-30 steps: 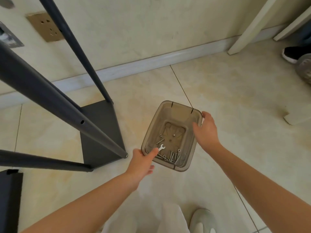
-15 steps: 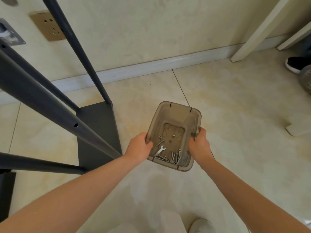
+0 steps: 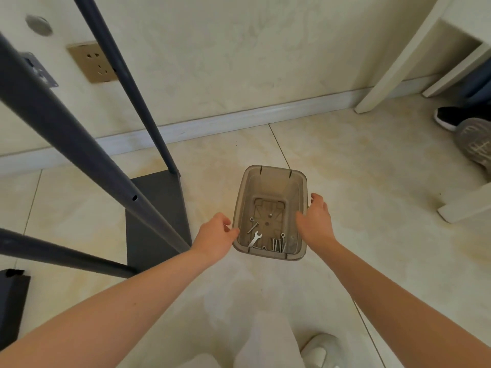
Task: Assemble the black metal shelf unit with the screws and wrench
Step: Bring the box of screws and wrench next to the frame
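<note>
A translucent brown plastic bin (image 3: 271,179) stands on the tiled floor. Inside lie a small silver wrench (image 3: 255,239) and several screws (image 3: 277,244) with a few nuts. My left hand (image 3: 216,239) is at the bin's near left corner, its fingertips touching the rim. My right hand (image 3: 316,221) hovers just off the bin's right wall with fingers relaxed, holding nothing. The black metal shelf unit (image 3: 156,216) stands to the left: a flat dark panel on the floor with slanting dark poles (image 3: 79,144) rising from it.
A wall with a white skirting board (image 3: 239,122) and a brass socket plate (image 3: 93,63) runs behind. White furniture legs (image 3: 398,57) stand at the right, with shoes (image 3: 473,139) beside them. Another black metal part (image 3: 12,301) lies at the far left. My own shoe (image 3: 318,350) is below.
Both hands gripped the bin's sides half a second ago. They have now let go: the right hand has come away from the wall and the left hand only touches the rim.
</note>
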`<state>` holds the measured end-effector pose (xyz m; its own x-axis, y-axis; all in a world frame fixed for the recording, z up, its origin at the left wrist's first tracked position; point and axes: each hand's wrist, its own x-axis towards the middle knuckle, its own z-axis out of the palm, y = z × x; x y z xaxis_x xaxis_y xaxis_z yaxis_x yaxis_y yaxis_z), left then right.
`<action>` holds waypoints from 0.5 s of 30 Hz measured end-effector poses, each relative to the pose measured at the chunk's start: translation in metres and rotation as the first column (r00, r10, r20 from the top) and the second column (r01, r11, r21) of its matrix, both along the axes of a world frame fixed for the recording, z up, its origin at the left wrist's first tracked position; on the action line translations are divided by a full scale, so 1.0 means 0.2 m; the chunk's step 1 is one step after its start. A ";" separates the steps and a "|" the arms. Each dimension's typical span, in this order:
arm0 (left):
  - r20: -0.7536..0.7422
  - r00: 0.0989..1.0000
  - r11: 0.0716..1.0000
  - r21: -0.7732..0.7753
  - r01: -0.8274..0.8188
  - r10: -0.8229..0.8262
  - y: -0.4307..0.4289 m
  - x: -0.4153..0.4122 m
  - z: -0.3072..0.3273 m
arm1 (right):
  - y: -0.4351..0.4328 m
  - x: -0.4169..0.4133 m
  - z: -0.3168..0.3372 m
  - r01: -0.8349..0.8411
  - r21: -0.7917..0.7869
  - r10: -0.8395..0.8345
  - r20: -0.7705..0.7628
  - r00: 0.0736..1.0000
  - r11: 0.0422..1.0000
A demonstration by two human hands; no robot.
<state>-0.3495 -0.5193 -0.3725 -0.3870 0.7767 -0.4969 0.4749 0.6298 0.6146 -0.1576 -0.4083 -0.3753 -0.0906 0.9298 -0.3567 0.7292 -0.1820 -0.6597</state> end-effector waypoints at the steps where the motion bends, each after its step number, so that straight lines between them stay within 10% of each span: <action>1: 0.001 1.000 1.000 0.005 -0.007 0.007 -0.03 -0.01 0.03 | -0.02 0.00 0.03 -0.034 0.030 0.033 0.018 0.999 0.999; 15: -0.176 0.981 0.995 0.040 0.088 -0.080 -0.69 -0.30 0.59 | -0.37 -0.30 0.80 -0.562 0.196 0.569 0.023 0.822 0.804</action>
